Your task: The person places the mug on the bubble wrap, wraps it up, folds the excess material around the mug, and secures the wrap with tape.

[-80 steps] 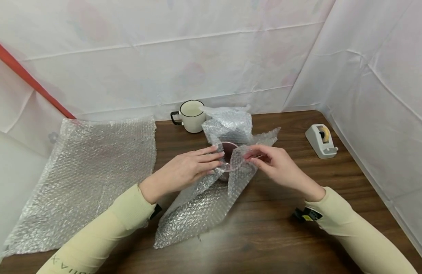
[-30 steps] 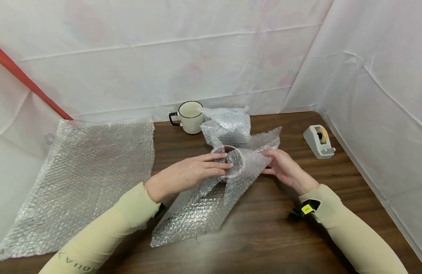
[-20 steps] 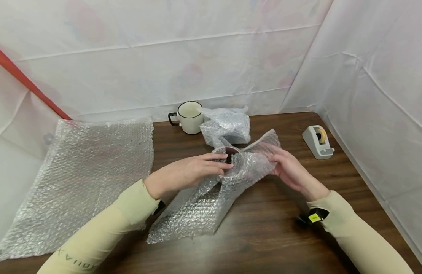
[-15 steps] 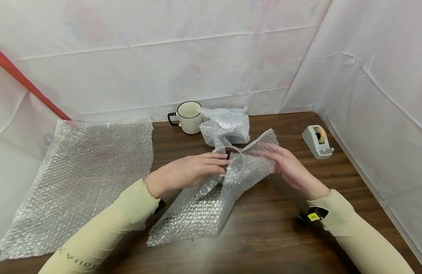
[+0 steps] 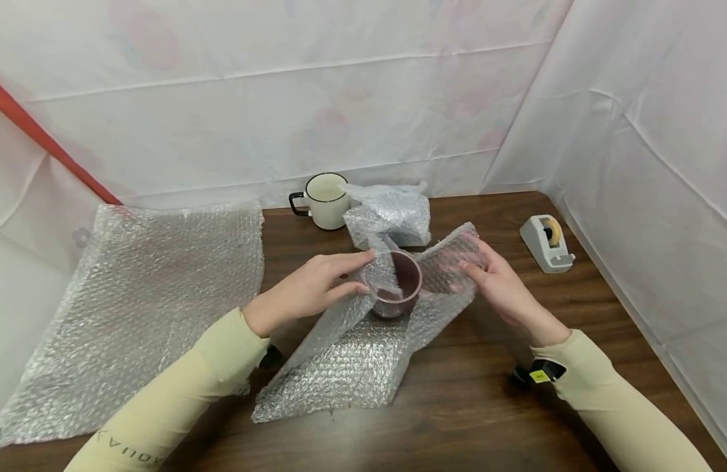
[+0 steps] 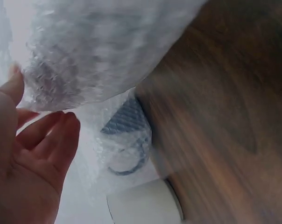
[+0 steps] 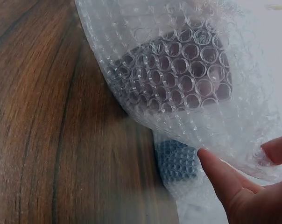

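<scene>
A mauve cup (image 5: 409, 270) stands upright on a sheet of bubble wrap (image 5: 339, 373) in the middle of the head view, its mouth mostly uncovered. My left hand (image 5: 310, 285) pinches the sheet's left flap between thumb and fingers at the cup's rim. On the other side, my right hand (image 5: 499, 282) holds the right flap raised, thumb in front and fingers showing through behind it. The right wrist view has the cup's side blurred behind the bubbles, with the right thumb and fingers (image 7: 220, 179) at the flap's edge. In the left wrist view, the wrap (image 6: 108, 51) hides most of the cup.
Behind the cup sit a white mug (image 5: 326, 206) with a black rim and a bubble-wrapped bundle (image 5: 395, 210). A tape dispenser (image 5: 549, 246) stands at the back right. Another bubble wrap sheet (image 5: 174, 301) covers the table's left side. Curtains hang behind and at the right.
The right flap, which lay across the cup's mouth, has been drawn back to the right and raised. My left fingers have moved from over the cup to the left flap.
</scene>
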Available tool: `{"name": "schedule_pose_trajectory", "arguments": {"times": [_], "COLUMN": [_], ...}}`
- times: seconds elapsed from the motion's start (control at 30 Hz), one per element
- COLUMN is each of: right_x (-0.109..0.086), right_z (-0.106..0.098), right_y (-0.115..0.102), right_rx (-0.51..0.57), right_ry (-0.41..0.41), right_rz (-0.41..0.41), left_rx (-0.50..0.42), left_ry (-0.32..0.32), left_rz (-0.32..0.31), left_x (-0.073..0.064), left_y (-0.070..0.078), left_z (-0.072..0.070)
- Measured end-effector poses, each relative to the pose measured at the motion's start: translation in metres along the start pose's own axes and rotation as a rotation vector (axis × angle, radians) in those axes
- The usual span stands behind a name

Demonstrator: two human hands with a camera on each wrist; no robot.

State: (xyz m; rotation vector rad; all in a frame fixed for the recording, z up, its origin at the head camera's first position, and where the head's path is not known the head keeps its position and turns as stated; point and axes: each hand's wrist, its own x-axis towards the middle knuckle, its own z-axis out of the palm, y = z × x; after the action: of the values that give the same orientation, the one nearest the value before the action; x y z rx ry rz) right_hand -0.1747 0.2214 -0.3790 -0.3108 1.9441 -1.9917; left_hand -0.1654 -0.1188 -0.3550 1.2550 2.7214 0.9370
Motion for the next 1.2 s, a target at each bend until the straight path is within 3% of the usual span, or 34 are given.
{"name": "schedule_pose_trajectory", "arguments": {"times": [0.07, 0.17, 0.37, 0.43, 0.53, 0.63, 0.7, 0.83, 0.93, 1.03, 1.2], "right_x": [0.0, 0.001, 0.002, 0.003, 0.003, 0.002, 0.002, 0.001, -0.002, -0.004, -0.005], "right_z": [0.001, 0.004, 0.013, 0.016, 0.019, 0.021, 0.022, 0.02, 0.017, 0.013, 0.011], "right_y": [0.0, -0.001, -0.006, -0.008, -0.01, -0.011, -0.011, -0.011, -0.013, -0.014, -0.013], "right_rx": [0.021, 0.058, 0.051, 0.04, 0.024, 0.012, 0.007, 0.017, -0.001, -0.035, -0.04], "right_ry": [-0.006, 0.0, 0.082, 0.101, 0.124, 0.145, 0.147, 0.125, 0.094, 0.071, 0.061], "right_rz": [0.006, 0.022, 0.079, 0.095, 0.106, 0.108, 0.109, 0.108, 0.095, 0.082, 0.081], "left_rx": [-0.018, 0.039, 0.197, 0.171, 0.054, -0.019, -0.009, 0.001, -0.094, -0.169, -0.199], "left_ry": [0.011, 0.022, -0.056, -0.079, -0.077, -0.03, 0.011, 0.066, 0.12, 0.221, 0.374], "left_rz": [-0.001, 0.008, 0.025, -0.023, -0.171, -0.305, -0.323, -0.252, -0.233, -0.227, -0.216], "left_x": [0.0, 0.001, 0.002, 0.001, 0.002, 0.008, 0.011, 0.014, 0.014, 0.013, 0.014], "left_y": [0.0, 0.004, 0.019, 0.026, 0.042, 0.059, 0.064, 0.059, 0.052, 0.048, 0.049], "left_z": [0.002, 0.007, 0.015, 0.016, 0.017, 0.019, 0.021, 0.023, 0.023, 0.025, 0.027]}}
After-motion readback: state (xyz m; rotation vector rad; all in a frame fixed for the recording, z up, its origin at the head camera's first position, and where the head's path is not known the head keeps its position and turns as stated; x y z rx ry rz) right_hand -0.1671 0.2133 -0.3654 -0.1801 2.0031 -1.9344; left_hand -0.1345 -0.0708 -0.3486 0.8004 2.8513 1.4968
